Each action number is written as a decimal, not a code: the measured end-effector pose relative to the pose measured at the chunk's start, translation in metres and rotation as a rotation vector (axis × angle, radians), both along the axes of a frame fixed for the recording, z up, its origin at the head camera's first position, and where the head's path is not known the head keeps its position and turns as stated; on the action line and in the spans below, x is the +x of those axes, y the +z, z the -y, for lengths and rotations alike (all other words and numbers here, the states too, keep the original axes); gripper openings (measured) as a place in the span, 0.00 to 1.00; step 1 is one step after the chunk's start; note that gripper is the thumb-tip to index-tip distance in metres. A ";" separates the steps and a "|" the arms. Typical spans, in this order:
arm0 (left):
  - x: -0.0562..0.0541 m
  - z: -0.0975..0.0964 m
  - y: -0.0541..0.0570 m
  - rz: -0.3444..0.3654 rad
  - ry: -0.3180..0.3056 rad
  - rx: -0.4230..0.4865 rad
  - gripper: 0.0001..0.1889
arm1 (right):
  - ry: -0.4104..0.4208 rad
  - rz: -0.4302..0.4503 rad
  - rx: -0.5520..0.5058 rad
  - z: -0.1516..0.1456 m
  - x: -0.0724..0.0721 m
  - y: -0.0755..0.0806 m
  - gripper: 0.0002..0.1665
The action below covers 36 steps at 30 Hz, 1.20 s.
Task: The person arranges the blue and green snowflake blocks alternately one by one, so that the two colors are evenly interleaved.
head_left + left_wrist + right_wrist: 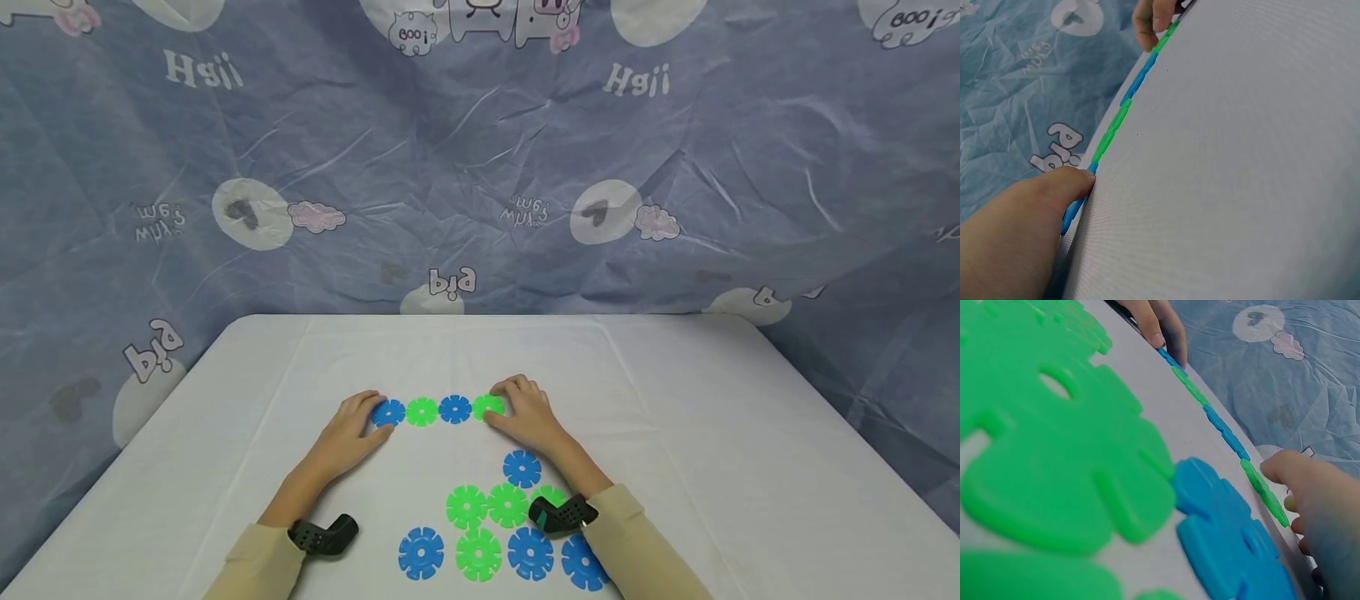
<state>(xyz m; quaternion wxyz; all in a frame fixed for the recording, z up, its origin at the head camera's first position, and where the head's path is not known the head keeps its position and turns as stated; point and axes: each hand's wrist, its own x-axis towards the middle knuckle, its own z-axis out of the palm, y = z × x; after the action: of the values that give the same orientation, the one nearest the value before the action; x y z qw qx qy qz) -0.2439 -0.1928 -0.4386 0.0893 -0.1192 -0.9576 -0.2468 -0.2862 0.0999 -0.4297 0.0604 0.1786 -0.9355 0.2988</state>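
Note:
A row of flat notched plastic discs lies across the white table in the head view, alternating blue and green. My left hand holds the blue disc at the left end, thumb on the near side and fingers on the far side. At the right end, my right hand grips the green disc by its edges, partly covering it. Between them lie a green disc and a blue disc. In the left wrist view, the left thumb hides part of the left blue disc.
More loose discs lie nearer the front: a blue disc, green discs and blue discs. The right wrist strap and sleeve overlap some of them. A printed blue cloth hangs behind the white table.

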 end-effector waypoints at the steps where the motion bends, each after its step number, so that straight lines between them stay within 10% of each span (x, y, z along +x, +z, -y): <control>1: 0.000 0.000 0.000 0.000 -0.001 0.001 0.31 | 0.002 -0.001 0.000 0.000 0.000 0.000 0.24; 25: 0.000 0.002 -0.001 0.001 -0.009 0.014 0.31 | 0.007 0.029 -0.027 0.002 0.000 0.003 0.23; 36: -0.001 0.003 -0.001 0.001 -0.013 0.020 0.31 | 0.265 -0.027 -0.071 0.029 0.028 0.021 0.17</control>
<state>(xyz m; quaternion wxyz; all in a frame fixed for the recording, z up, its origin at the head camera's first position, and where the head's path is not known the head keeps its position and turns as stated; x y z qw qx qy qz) -0.2451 -0.1953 -0.4395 0.0884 -0.1243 -0.9543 -0.2571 -0.2584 0.0707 -0.4085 0.0392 0.3024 -0.8917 0.3346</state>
